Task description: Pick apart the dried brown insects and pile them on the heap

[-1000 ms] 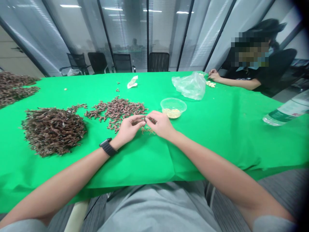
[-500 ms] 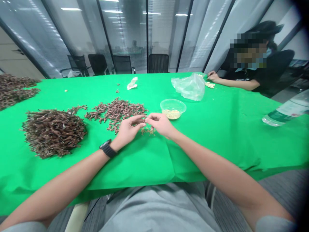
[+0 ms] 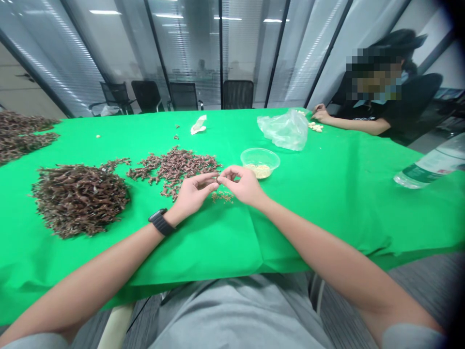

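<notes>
Fingertip to fingertip, my left hand (image 3: pixel 194 195) and my right hand (image 3: pixel 242 185) meet above the green cloth. Both pinch at a small brown dried piece (image 3: pixel 218 179), mostly hidden by the fingers. Just under them lies a scatter of tiny brownish bits (image 3: pixel 222 197). Left of my hands spreads a loose heap of small, knobbly brown dried pieces (image 3: pixel 181 162), partly behind my left hand. Beyond my right hand stands a clear plastic bowl (image 3: pixel 247 159) with pale small grains (image 3: pixel 259 170) in its bottom.
A big pile of brown dried stalks (image 3: pixel 82 201) sits at left, another pile (image 3: pixel 22 135) farther off. A crumpled plastic bag (image 3: pixel 285 130), a white paper scrap (image 3: pixel 198 125) and a tilted bottle (image 3: pixel 428 169) lie around. Another person's hand (image 3: pixel 321 114) rests by pale pieces (image 3: pixel 315 127).
My right fingers have shifted very slightly at the pinch. Otherwise the hands, heaps and bowl stay in place.
</notes>
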### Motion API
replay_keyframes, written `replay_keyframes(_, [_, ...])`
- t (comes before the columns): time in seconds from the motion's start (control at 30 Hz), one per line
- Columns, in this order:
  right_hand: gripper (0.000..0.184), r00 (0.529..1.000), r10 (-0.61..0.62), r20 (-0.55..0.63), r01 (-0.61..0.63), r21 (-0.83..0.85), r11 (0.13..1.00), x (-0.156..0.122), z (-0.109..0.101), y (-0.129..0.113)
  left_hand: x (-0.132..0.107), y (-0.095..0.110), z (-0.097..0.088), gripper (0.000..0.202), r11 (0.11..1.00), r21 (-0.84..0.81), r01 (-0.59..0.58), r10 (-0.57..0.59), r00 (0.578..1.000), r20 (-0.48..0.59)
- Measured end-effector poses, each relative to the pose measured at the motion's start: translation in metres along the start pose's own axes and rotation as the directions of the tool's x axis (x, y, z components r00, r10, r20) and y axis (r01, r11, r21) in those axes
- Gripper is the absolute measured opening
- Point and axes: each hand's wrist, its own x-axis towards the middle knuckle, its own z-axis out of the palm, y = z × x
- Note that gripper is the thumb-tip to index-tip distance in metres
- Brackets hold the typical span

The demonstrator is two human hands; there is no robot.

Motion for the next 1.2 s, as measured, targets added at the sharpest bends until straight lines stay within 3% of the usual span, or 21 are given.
replay_keyframes(0.13, [0.014, 0.991, -0.134, -0.013, 0.13, -0.161, 0.978, -0.0031, 0.002, -0.0027, -0.0006, 0.0005, 0.0009, 0.06, 0.999, -0.034, 0.002, -0.002, 1.0, -0.009])
replay_keyframes(0.23, [0.014, 0.991, -0.131, -0.034, 0.124, -0.166, 0.978, -0.0046, 0.0053, -0.0024, -0.0005, -0.0007, 0.0014, 0.058, 1.0, -0.028, -0.014, 0.014, 1.0, -0.014])
replay_keyframes(0.53, [0.021, 0.989, 0.149, -0.006, -0.147, 0.132, 0.98, -0.0021, 0.0063, -0.0051, -0.0012, -0.0033, 0.0017, 0.049, 0.977, 0.182, -0.115, 0.129, 0.99, -0.066])
replay_keyframes(0.67, [0.034, 0.902, 0.387, 0.194, -0.432, 0.35, 0.831, 0.0005, 0.0019, -0.0067, -0.0035, 0.0011, 0.0013, 0.047, 0.935, 0.312, -0.167, 0.203, 0.975, -0.087])
replay_keyframes(0.77, [0.04, 0.875, 0.417, 0.247, -0.484, 0.393, 0.782, 0.0017, 0.0003, -0.005, -0.0045, 0.0027, 0.0012, 0.047, 0.933, 0.319, -0.168, 0.201, 0.977, -0.073])
replay_keyframes(0.9, [0.039, 0.926, 0.353, 0.132, -0.376, 0.29, 0.88, 0.0019, 0.0012, -0.001, -0.0039, 0.0017, 0.0022, 0.051, 0.981, 0.164, -0.102, 0.11, 0.993, -0.041])
replay_keyframes(1.03, [0.024, 0.992, 0.126, -0.018, -0.125, 0.052, 0.991, -0.0005, 0.0008, -0.0011, -0.0025, 0.0012, 0.0032, 0.057, 1.0, -0.001, -0.012, 0.012, 0.999, -0.032])
replay_keyframes(1.2, [0.014, 0.982, -0.191, -0.002, 0.186, -0.208, 0.96, -0.0035, -0.0011, -0.0024, -0.0025, 0.0016, 0.0032, 0.06, 0.999, -0.04, 0.012, -0.014, 0.999, -0.042])
